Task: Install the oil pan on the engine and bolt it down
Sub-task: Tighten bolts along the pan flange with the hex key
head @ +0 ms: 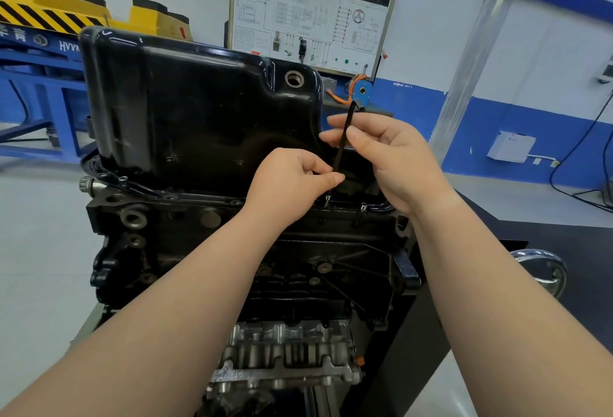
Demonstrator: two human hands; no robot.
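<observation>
1. The black oil pan [199,111] sits on top of the upturned engine [298,267], its flange lying along the block's upper edge; its threaded drain hole [294,78] faces the camera at the far right corner.
2. A bolt [327,198] stands in the near flange, right of centre; a second bolt [364,207] stands just to its right, head raised above the flange.
3. A long dark hex key [345,131] rises almost upright from the first bolt, leaning slightly right, its short bent end at the top.
4. The left hand [292,181] pinches the lower shaft of the key between thumb and curled fingers, just above the bolt; the other fingers are folded into the palm.
5. The right hand [391,158] holds the upper shaft between thumb and forefinger; its remaining fingers stretch leftward behind the key, only lightly bent.
6. Both forearms reach in from the near edge, crossing in front of the engine.
7. Behind the pan stands a wiring training board [315,8]; to the far left sits a yellow machine [66,8] with black hazard stripes on a blue frame [39,78].
8. At the right, a chrome handwheel [544,267] shows beside the dark stand; a white box [510,146] hangs on the blue-and-white wall.
</observation>
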